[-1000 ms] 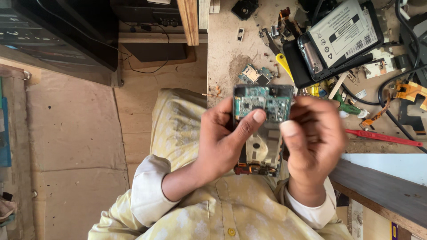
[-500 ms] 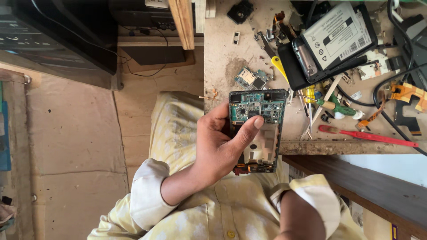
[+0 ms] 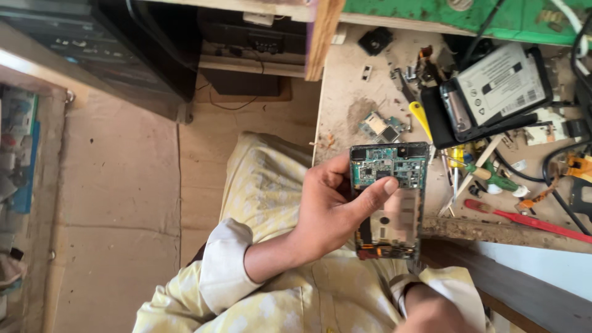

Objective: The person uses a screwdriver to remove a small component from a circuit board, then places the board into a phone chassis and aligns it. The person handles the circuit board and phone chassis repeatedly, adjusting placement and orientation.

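Observation:
My left hand (image 3: 327, 209) grips an opened phone (image 3: 394, 216) with its back cover off. Its green circuit board (image 3: 388, 165) faces me, and my thumb rests across the board's lower edge. I hold the phone upright over my lap, just in front of the wooden workbench (image 3: 351, 92). My right hand (image 3: 435, 311) is low at the bottom edge, by my pale yellow shirt. Only the wrist and part of the back of that hand show, well apart from the phone, and its fingers are hidden.
On the bench lie a black phone with a white-labelled battery (image 3: 493, 86), a small loose circuit board (image 3: 382, 126), yellow-handled (image 3: 420, 117) and green-handled (image 3: 493, 176) screwdrivers, a red tool (image 3: 530, 222) and cables at the right. A dark cabinet (image 3: 92, 43) stands at the left.
My right hand has let go of the phone and dropped down to the bottom edge. My left hand alone keeps hold of it, a little lower and farther right.

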